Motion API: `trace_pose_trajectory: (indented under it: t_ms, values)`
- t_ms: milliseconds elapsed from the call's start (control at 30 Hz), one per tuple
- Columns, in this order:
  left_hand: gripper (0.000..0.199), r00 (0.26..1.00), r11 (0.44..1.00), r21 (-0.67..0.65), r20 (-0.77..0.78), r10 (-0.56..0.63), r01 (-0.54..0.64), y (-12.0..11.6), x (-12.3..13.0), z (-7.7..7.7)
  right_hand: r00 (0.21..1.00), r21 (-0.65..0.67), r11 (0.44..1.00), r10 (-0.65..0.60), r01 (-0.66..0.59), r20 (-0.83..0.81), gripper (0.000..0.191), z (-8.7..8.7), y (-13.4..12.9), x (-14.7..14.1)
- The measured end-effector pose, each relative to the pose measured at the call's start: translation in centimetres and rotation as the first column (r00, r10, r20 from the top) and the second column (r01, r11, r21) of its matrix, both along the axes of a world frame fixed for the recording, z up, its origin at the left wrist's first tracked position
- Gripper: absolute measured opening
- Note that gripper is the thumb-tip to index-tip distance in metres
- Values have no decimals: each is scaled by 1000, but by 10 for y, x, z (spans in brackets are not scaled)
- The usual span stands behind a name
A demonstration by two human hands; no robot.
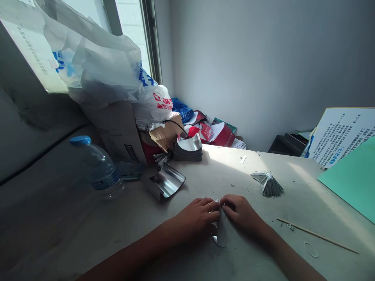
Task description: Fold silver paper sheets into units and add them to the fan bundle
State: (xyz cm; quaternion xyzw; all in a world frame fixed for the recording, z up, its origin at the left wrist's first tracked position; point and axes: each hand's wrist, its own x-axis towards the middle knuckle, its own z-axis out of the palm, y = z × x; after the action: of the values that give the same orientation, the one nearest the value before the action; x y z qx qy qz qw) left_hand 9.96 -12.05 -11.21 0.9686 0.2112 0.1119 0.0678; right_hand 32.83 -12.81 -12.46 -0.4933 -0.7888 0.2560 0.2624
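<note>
A strip of silvery foil-like sheet (222, 234) lies on the table between my hands, folded or creased along its length. My left hand (197, 219) rests on its left side, fingers curled over it, a ring on one finger. My right hand (241, 212) pinches the top end of the sheet with thumb and index finger. To the right, a fanned bundle of thin silvery strips (272, 186) lies tied at its narrow part. A thin wooden stick (319, 235) and a pale rubber band (311, 249) lie nearer the right edge.
A curved metallic sheet (171, 181) and a stack of cut sheets (188, 153) stand behind my left hand. Farther left are a plastic bottle (102, 173) and a cardboard box (117, 130) under plastic bags. A green sheet (353, 177) juts in from the right.
</note>
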Motion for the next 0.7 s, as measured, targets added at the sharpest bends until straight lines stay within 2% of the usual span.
trace_pose_trajectory:
  t_ms: [700]
  values:
    - [22, 1000, 1000, -23, -9, 5, -5, -1, 0, 1, 1000, -14, 1000, 3, -3, 10, 17, 2, -5, 0]
